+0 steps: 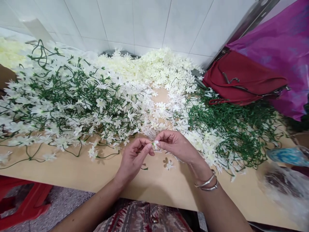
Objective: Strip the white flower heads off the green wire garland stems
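Over the front of the table, my left hand (pixel 135 157) and my right hand (pixel 177 146) meet with thumbs and fingertips pinched together. Between them is a small white artificial flower (pixel 155 144) with a bit of green at its base. Both hands grip it; the fingers partly cover it. A short green stem piece (pixel 145 168) lies under my left hand. Just below my right hand rests a loose white blossom (pixel 169 165). Beyond my hands are loose white petals and thin white strands (pixel 151 129).
A large heap of white flowers on green stems (pixel 72 103) spreads left. Cream blossoms (pixel 159 64) are piled by the tiled wall. Green stems (pixel 231 129) lie right, beside a red bag (pixel 243 77) and clear plastic bag (pixel 285 190). A red stool (pixel 29 206) stands lower left.
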Demonstrator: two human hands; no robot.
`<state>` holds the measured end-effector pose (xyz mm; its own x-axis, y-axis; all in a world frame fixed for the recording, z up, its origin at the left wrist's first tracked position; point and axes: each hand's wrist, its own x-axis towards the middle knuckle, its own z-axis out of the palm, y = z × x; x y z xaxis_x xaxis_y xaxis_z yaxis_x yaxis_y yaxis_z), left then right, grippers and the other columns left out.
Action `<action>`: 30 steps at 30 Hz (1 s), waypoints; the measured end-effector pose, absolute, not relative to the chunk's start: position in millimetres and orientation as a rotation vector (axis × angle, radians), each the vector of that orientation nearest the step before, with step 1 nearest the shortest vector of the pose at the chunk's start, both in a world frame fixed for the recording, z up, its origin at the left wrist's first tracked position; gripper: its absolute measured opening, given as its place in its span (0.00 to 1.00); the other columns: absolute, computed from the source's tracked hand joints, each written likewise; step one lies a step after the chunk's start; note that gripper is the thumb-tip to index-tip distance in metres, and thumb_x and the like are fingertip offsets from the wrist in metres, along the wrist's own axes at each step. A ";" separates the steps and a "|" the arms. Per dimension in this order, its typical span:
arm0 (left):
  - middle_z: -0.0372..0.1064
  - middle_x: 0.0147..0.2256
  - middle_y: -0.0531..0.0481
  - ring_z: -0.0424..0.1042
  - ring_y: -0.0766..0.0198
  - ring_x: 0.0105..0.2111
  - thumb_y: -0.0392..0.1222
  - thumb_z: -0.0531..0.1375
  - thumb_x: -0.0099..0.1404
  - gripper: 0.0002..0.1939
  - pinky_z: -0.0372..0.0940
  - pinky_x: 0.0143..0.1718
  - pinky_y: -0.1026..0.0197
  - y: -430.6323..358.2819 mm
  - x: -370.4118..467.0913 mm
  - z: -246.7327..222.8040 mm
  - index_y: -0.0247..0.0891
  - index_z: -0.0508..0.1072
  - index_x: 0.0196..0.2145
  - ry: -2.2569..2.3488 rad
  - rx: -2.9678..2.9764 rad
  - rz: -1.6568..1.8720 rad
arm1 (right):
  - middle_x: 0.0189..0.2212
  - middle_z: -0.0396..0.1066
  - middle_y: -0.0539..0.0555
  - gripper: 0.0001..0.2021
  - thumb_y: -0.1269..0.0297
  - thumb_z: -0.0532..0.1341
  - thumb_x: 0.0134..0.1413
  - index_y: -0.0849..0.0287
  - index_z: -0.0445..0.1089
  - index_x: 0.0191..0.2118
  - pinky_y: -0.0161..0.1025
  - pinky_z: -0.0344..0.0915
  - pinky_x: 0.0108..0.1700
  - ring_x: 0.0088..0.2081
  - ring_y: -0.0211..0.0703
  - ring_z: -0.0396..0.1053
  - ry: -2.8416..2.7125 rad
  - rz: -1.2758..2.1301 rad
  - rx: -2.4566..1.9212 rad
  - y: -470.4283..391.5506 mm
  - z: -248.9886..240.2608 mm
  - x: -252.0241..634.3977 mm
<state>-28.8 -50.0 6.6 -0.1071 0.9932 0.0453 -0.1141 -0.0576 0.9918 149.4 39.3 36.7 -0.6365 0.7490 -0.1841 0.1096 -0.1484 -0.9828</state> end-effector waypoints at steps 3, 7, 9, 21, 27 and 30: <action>0.77 0.29 0.51 0.76 0.64 0.31 0.48 0.64 0.72 0.11 0.69 0.39 0.62 -50.8 -29.0 6.6 0.38 0.76 0.38 1.200 1.120 1.359 | 0.26 0.68 0.47 0.14 0.54 0.71 0.55 0.60 0.75 0.32 0.37 0.56 0.33 0.29 0.36 0.60 -1.686 1.830 -0.961 38.1 39.4 149.1; 0.78 0.30 0.50 0.77 0.63 0.32 0.48 0.64 0.73 0.10 0.69 0.38 0.62 -51.4 -29.4 4.7 0.38 0.77 0.38 1.242 1.151 1.325 | 0.26 0.68 0.47 0.13 0.55 0.70 0.54 0.60 0.74 0.32 0.37 0.57 0.34 0.29 0.37 0.60 -1.699 1.824 -0.965 37.7 39.7 148.9; 0.79 0.29 0.50 0.76 0.63 0.31 0.48 0.64 0.73 0.11 0.68 0.38 0.63 -51.4 -29.1 4.1 0.38 0.77 0.38 1.271 1.172 1.311 | 0.26 0.67 0.47 0.13 0.55 0.70 0.54 0.60 0.74 0.32 0.37 0.57 0.34 0.29 0.37 0.60 -1.694 1.816 -0.967 37.8 37.8 148.3; 0.80 0.30 0.49 0.79 0.61 0.32 0.50 0.65 0.72 0.12 0.71 0.41 0.61 -49.4 -24.5 4.1 0.38 0.76 0.37 1.313 1.099 1.337 | 0.26 0.67 0.47 0.12 0.56 0.69 0.56 0.59 0.72 0.31 0.36 0.58 0.33 0.29 0.37 0.61 -1.678 1.765 -0.959 36.2 32.0 140.9; 0.80 0.32 0.49 0.79 0.61 0.35 0.49 0.63 0.73 0.11 0.71 0.43 0.60 -51.2 -22.0 6.7 0.38 0.75 0.41 1.243 1.109 1.351 | 0.27 0.71 0.48 0.17 0.50 0.72 0.55 0.59 0.74 0.35 0.37 0.63 0.36 0.31 0.38 0.66 -1.630 1.845 -0.860 39.0 33.6 145.0; 0.80 0.34 0.49 0.79 0.61 0.37 0.48 0.62 0.75 0.10 0.70 0.46 0.60 -53.3 -22.7 6.6 0.38 0.75 0.43 1.247 1.130 1.340 | 0.29 0.72 0.48 0.16 0.51 0.73 0.55 0.59 0.75 0.38 0.37 0.63 0.37 0.32 0.37 0.66 -1.611 1.877 -0.824 39.4 34.6 147.9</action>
<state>-22.7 -53.3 6.6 -0.1209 0.9924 0.0219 -0.0496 -0.0281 0.9984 147.9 39.4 34.6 -0.6748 0.7299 -0.1089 -0.0032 -0.1504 -0.9886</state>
